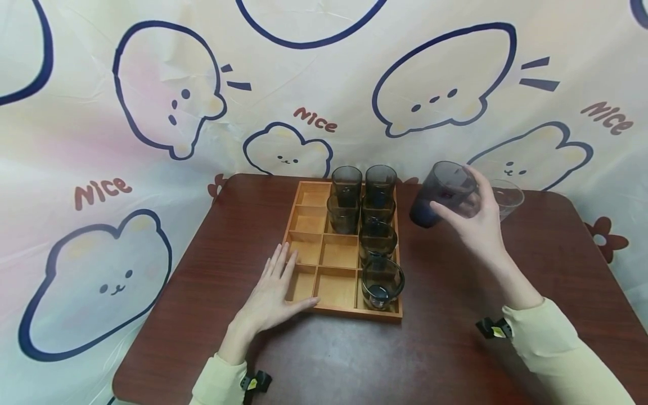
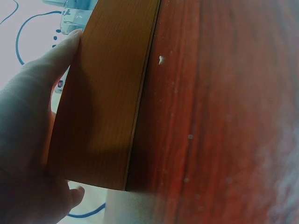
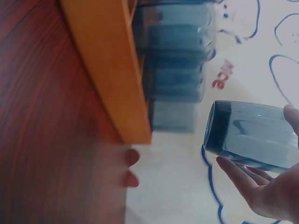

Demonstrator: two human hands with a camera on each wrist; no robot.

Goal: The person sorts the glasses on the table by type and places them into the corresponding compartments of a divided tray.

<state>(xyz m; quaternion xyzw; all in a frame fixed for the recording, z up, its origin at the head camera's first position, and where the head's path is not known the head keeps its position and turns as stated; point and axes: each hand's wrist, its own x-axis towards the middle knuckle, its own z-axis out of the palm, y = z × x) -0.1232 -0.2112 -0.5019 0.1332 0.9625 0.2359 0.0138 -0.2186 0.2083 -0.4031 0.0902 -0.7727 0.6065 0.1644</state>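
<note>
In the head view, my right hand (image 1: 478,216) grips a dark tinted drinking glass (image 1: 436,194) above the table, right of the wooden divided tray (image 1: 349,309). The glass is tilted, its mouth toward the hand; the right wrist view shows its thick base (image 3: 218,127) facing the tray. Several similar glasses stand in the tray: the right column holds a glass (image 1: 382,278) in each compartment, the middle column has 2 at the back. My left hand (image 1: 268,298) rests at the tray's front left corner, fingers extended along the left side, thumb on the front rim.
A clear glass (image 1: 508,197) stands behind my right hand, partly hidden by it. The dark red-brown table (image 1: 329,360) ends at a patterned cloth (image 1: 283,73) at the back and sides.
</note>
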